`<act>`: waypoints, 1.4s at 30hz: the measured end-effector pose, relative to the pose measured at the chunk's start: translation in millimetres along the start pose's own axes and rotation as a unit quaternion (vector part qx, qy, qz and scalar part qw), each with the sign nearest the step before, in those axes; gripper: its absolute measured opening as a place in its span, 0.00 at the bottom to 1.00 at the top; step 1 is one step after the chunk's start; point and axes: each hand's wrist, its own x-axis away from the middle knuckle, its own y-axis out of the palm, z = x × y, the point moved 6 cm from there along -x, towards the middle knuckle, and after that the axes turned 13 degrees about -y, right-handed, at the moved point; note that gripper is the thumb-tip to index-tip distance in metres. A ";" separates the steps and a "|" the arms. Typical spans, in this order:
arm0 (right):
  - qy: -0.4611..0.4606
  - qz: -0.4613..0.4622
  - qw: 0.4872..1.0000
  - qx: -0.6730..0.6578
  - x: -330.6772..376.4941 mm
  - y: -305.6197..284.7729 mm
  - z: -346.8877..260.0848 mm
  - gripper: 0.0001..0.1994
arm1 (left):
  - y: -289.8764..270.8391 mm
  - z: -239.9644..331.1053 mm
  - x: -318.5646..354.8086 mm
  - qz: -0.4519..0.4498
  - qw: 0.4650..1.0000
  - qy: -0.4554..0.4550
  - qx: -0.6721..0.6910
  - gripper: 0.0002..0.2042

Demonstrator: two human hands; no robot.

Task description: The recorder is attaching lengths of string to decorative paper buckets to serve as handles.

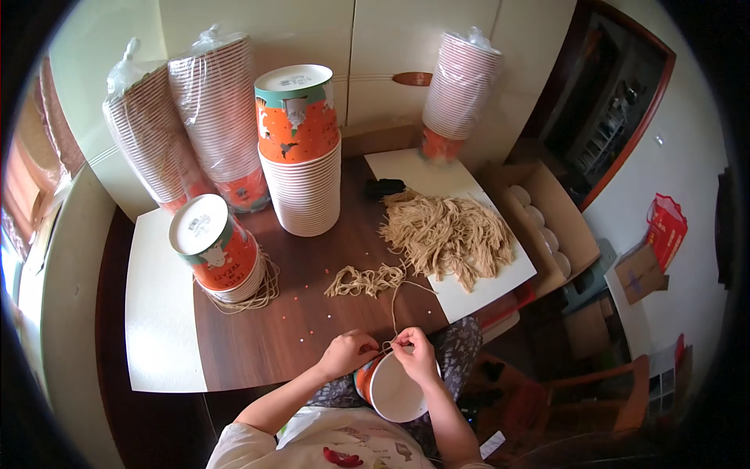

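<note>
An orange paper bucket point(362, 381) with a white inside rests on my lap, its mouth tilted toward me. At its far rim, my right hand point(416, 356) pinches a thin tan cord point(394, 313) that runs down from the table. My left hand point(348, 353) is closed at the same rim, its fingertips pinched at the cord where it meets the bucket. The cord's exact path between the fingertips is too small to follow. Beyond the hands lies a small loose bunch of tan cord point(366, 281), next to a large heap of cut cords point(449, 234).
A short bucket stack point(226, 254) with cords around its base stands at left. Behind it rise a tall stack point(301, 180) and bagged stacks point(141, 125), point(215, 109); another bagged stack point(461, 86) stands at the back right. A black object point(384, 187) lies by the heap. A cardboard box point(582, 242) sits beside the table.
</note>
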 end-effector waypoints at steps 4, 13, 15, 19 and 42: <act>-0.018 -0.003 1.000 0.010 -1.1 0.9 -1.7 0.09 | 10.5 -4.5 1.1 0.031 0.998 0.008 -0.045 0.07; -0.026 -0.004 1.000 0.015 -1.0 -0.4 -4.0 0.09 | 7.4 7.3 0.2 0.106 0.990 0.021 -0.092 0.05; -0.019 -0.003 1.000 0.006 -1.0 0.3 -3.8 0.09 | 1.9 9.9 1.5 0.173 0.978 0.056 -0.104 0.04; -0.015 -0.010 1.000 0.005 -2.8 1.9 -7.6 0.09 | 0.2 14.5 -0.7 0.186 0.976 0.090 -0.068 0.05; -0.045 0.011 0.999 0.021 -2.0 2.6 -4.9 0.08 | 35.1 -21.1 -5.7 -0.073 0.927 -0.145 0.338 0.09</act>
